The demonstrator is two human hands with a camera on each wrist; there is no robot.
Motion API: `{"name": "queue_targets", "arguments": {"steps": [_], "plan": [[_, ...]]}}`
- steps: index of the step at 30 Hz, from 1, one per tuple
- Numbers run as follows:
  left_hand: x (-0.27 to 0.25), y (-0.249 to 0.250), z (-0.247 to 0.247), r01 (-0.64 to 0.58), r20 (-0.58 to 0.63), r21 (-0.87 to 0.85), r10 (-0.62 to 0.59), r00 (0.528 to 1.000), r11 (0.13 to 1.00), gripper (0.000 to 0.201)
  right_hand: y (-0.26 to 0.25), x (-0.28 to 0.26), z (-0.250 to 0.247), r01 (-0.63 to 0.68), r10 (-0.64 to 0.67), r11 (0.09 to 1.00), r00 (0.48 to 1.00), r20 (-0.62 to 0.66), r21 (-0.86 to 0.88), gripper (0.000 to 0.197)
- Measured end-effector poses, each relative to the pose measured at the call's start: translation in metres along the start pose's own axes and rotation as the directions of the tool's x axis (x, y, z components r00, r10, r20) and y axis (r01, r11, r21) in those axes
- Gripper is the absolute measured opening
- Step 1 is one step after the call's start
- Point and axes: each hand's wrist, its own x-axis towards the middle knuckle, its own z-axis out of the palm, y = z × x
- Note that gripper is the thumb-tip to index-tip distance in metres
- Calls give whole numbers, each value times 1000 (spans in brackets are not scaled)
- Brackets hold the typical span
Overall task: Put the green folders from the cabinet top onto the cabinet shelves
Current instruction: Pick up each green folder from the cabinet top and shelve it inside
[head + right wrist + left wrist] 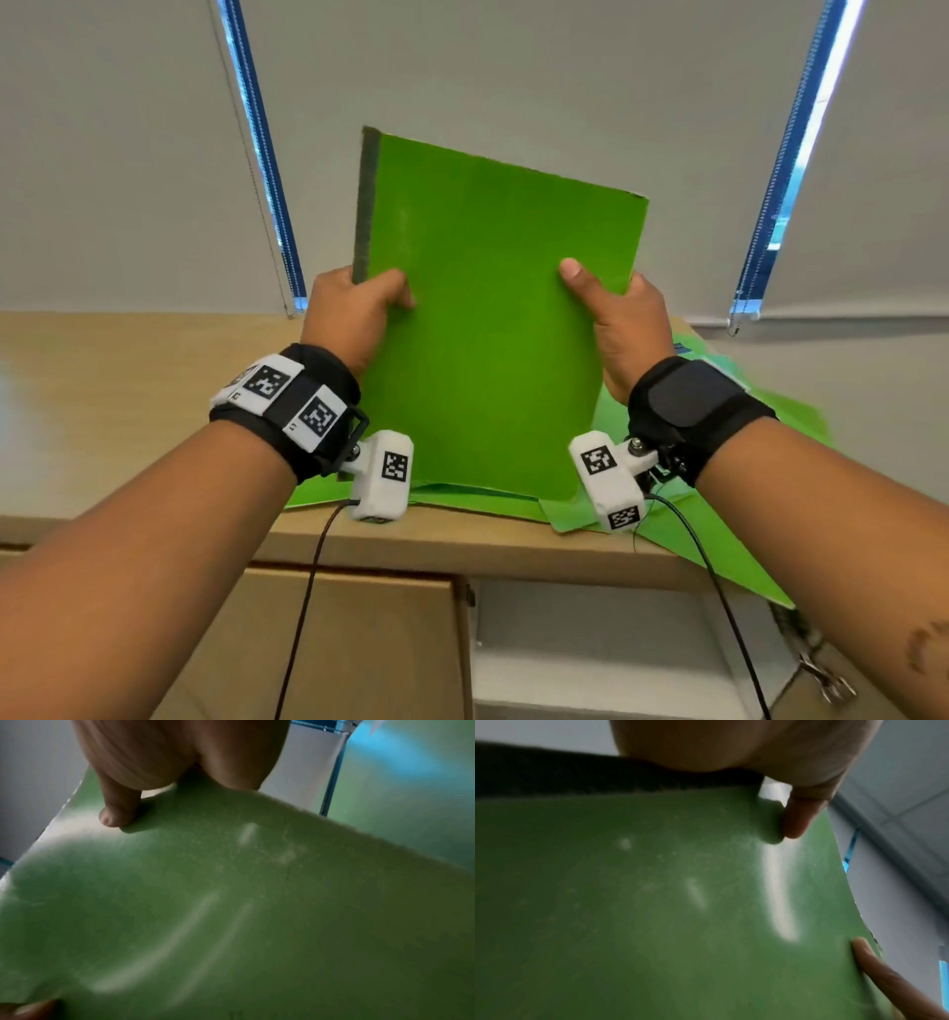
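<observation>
I hold a bright green folder (488, 318) with a dark spine upright above the cabinet top (128, 385), its cover facing me. My left hand (354, 313) grips its left edge by the spine, thumb on the cover. My right hand (616, 318) grips the right edge, thumb pressed on the front. Both wrist views are filled by the green folder (654, 902) (231, 912) with a thumb on it. More green folders (719, 524) lie in a loose pile on the cabinet top under and right of the held one.
Below the wooden top, a closed cabinet door (359, 642) is on the left and an open compartment with a pale shelf (590, 652) is on the right. Keys (827, 678) hang at the lower right. Window blinds (513, 77) rise behind the cabinet.
</observation>
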Motion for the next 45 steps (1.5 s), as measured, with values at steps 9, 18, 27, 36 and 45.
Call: {"name": "queue_targets", "arguments": {"steps": [9,18,27,36,45], "plan": [[-115,21,-25,24,-61,-53,-27,998,998,9,-66,-136,-34,-121,121,993,988,94,-6,52],[-228,-115,14,280,-59,111,-275,960,953,28,35,-248,-130,-566,572,820,810,130,-82,33],[-281,-259,70,552,51,211,-573,818,807,31,172,-286,-202,-806,813,576,582,-5,-138,12],[-251,-338,116,605,81,203,-629,773,770,31,273,-286,-235,-796,831,475,546,-107,-375,14],[-249,-416,142,226,346,728,-632,694,648,77,361,-242,-218,-705,761,397,611,-219,-587,59]]}}
